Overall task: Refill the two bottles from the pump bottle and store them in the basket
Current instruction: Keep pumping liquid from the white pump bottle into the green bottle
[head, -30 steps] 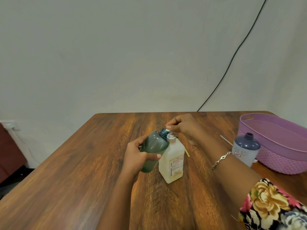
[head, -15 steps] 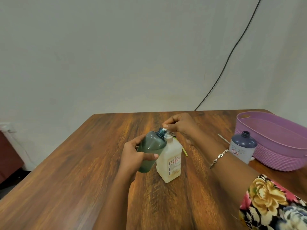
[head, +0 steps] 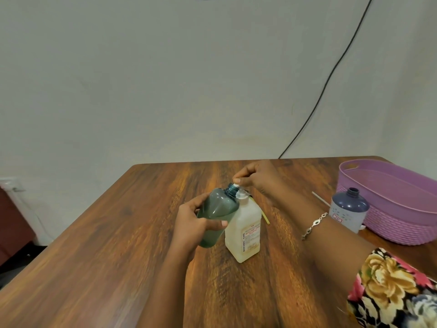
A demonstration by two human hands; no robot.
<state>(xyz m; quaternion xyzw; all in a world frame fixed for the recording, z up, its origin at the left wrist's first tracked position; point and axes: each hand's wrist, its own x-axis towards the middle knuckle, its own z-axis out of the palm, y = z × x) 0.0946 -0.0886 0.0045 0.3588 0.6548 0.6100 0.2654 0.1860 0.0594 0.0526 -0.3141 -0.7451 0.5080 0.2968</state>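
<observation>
Hands share the work. The left hand (head: pixel 191 223) wraps fingers and thumb round the belly of the green bottle (head: pixel 217 209), and the right hand (head: pixel 257 178) pinches the white pump head (head: pixel 236 185) of the pump bottle (head: pixel 246 230) from above.

This looks like the first refill, with little liquid visible in the green bottle. To do it well, the open neck should sit right under the spout, tilted as it is, so that each squirt lands inside. Presses want to go straight down in slow, full strokes, because neither hand steadies the pump bottle's body and a sideways push could tip it on the worktop (head: pixel 118 245).

The left wrist is bent inward, the thumb lying across the near side of the bottle. The right arm reaches in from the right, a bracelet (head: pixel 314 223) at the wrist, fingertips bunched on the pump head (whether it is fully depressed I cannot tell).

Right of the right forearm, the blue bottle (head: pixel 350 209) stands uncapped, just beside the purple basket (head: pixel 402 223).
</observation>
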